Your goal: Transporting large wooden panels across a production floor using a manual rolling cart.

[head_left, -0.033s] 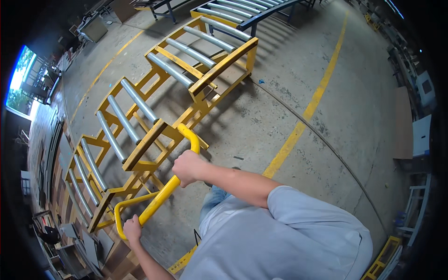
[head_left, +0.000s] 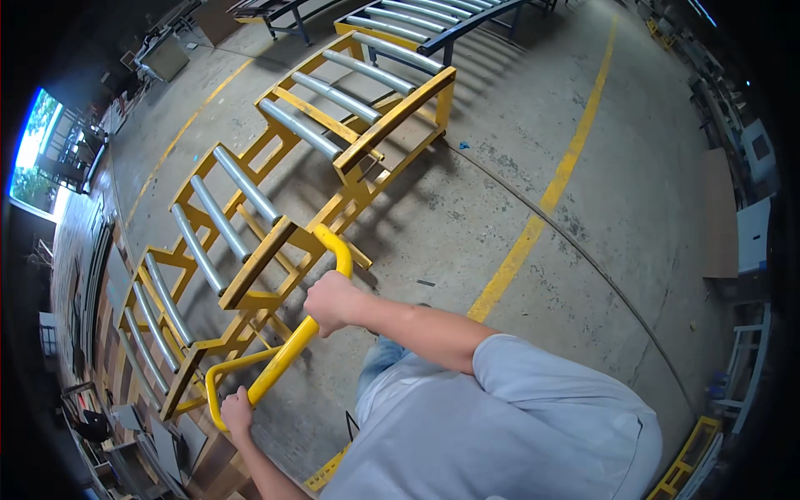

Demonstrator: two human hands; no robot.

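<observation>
My right hand (head_left: 333, 302) is wrapped round the upper part of a thick yellow tubular handle (head_left: 285, 360). Lower on the same handle, near its bent end, my left hand (head_left: 237, 410) is closed on the tube. Beyond the handle stands a yellow stepped roller frame (head_left: 265, 258) with several bare metal rollers (head_left: 220, 214) across its tiers. The handle rises along the frame's near side; where it joins the frame I cannot make out.
A blue roller conveyor (head_left: 467, 30) stands against the frame's far end. On the right, a dark cable or hose (head_left: 575, 242) runs across the concrete floor and over a yellow floor line (head_left: 521, 250). Boards (head_left: 179, 446) and other material stand at the lower left.
The view has shifted very slightly. Both hands keep the same grip on the yellow handle.
</observation>
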